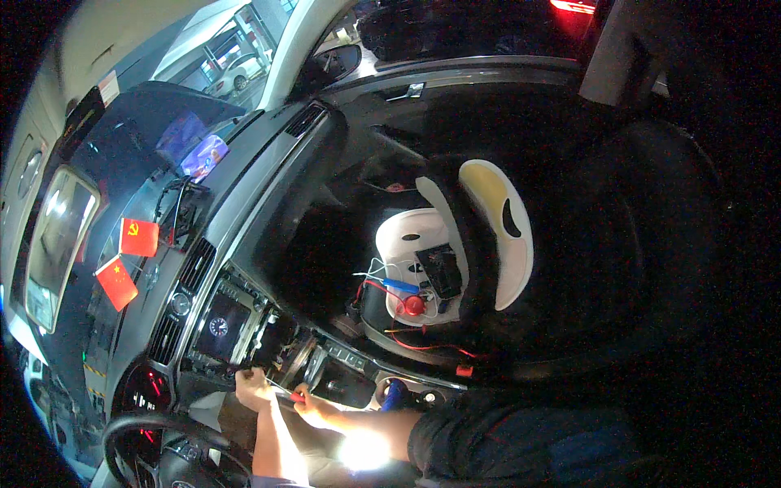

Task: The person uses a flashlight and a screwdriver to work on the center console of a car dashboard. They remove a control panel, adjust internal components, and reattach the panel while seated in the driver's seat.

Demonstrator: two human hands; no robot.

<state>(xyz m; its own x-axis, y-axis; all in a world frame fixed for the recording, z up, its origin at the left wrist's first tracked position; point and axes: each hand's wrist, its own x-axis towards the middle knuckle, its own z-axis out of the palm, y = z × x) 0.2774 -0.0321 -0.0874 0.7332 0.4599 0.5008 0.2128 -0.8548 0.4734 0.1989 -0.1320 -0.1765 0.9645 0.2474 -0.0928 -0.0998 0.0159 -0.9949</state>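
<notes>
My right hand [317, 410] grips a red-handled screwdriver [296, 398] beside the centre console. Its thin metal shaft points left toward my other hand. My left hand [254, 389] is closed at the lower edge of the dashboard, near the shaft's far end; what its fingers hold is hidden. Just beyond both hands, the centre console [281, 346] has its trim off, with metal brackets and inner parts bare. A lit display [220, 327] with a round clock face sits above that opening.
The steering wheel [114, 443] is at the lower left. On the pale-patterned passenger seat [399, 236] lie a black device [440, 271], a blue tool [400, 286], a red round object [414, 305] and cables. Two small red flags [138, 237] stand on the dashboard. A blue object [394, 396] sits in the console.
</notes>
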